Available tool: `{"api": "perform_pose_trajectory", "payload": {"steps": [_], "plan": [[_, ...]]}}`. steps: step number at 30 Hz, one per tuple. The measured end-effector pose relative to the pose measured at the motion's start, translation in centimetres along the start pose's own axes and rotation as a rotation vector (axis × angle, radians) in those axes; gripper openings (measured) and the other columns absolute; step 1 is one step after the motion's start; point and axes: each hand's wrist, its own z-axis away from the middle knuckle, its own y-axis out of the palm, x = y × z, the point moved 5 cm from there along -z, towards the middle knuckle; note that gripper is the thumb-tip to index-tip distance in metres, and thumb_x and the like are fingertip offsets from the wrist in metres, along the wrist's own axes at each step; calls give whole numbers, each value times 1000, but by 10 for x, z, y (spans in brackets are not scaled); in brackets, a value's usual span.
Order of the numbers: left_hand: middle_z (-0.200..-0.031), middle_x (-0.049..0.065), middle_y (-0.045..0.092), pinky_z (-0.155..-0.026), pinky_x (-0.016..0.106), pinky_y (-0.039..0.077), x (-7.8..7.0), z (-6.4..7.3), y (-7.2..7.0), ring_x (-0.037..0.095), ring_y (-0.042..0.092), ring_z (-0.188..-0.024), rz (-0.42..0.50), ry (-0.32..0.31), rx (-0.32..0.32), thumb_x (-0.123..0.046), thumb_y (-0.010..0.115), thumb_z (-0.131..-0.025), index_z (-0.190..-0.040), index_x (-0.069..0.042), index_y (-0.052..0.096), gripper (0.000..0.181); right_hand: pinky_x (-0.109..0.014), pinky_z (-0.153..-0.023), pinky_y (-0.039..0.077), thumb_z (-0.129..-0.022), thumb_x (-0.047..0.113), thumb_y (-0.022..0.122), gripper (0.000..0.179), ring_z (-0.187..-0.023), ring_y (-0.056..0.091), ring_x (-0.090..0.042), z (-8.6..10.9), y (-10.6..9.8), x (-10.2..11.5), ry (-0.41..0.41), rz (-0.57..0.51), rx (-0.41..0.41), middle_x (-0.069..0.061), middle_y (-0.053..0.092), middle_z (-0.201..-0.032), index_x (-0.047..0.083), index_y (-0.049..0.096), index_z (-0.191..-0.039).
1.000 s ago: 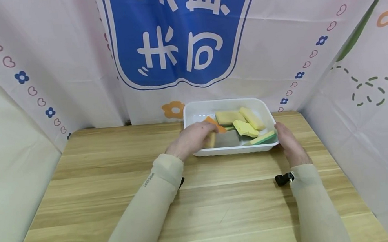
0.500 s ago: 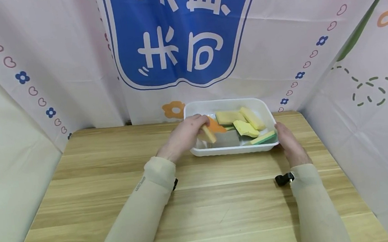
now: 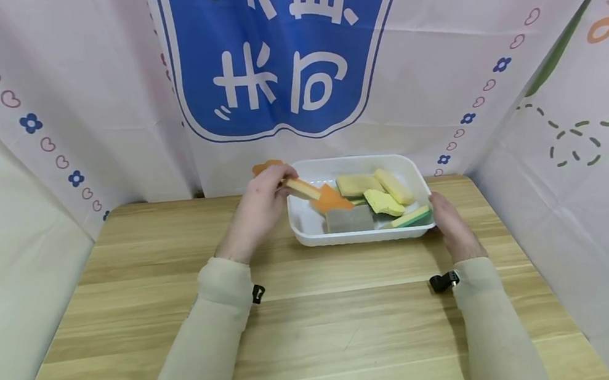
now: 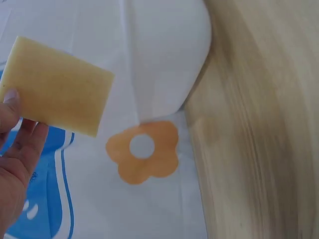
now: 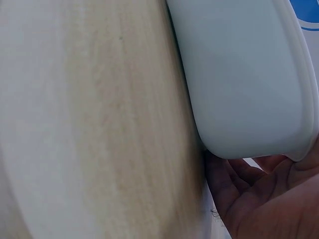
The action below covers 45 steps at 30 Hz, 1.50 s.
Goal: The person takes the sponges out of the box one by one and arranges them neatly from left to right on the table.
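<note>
Left wrist: yellowish-tan sponge (image 4: 60,87), flat, rectangular.

The left hand (image 3: 259,206) has drawn its yellow sponge (image 3: 303,189) up and leftward over the white tray (image 3: 365,237)

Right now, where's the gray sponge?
In the head view, the gray sponge is in the white tray by its near wall, left of the green-edged sponge, with the orange piece just behind.

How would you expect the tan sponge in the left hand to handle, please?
The tan sponge looks fairly stiff, not drooping though the left hand pinches one end; that one-sided hold suggests little weight. Its flat faces make rolling unlikely.
</note>
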Motion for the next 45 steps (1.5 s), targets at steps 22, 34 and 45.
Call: {"api": "perform_pose_trajectory", "payload": {"steps": [22, 34, 45], "plan": [[-155, 28, 68, -128, 62, 59, 83, 29, -61, 49, 65, -154, 96, -239, -79, 4, 65, -116, -142, 3, 64, 26, -63, -153, 5, -123, 58, 14, 81, -185, 11, -41, -1, 0, -3, 25, -10, -3, -18, 2, -200, 14, 4, -190], [-145, 31, 70, -123, 70, 56, 128, 41, -82, 51, 68, -139, -67, -274, 65, -3, 65, -118, -143, 3, 62, 25, -64, -153, 5, -123, 58, 15, 79, -185, 15, -42, -2, 4, -3, 3, -14, 2, -17, 6, -200, 17, 8, -190], [-142, 31, 72, -113, 71, 61, 150, 49, -89, 51, 72, -132, -184, -225, 148, -3, 68, -117, -139, 1, 63, 23, -63, -153, 5, -123, 60, 15, 81, -185, 13, -41, -1, 3, -3, 34, -21, -3, -17, 4, -200, 15, 6, -190]]}}
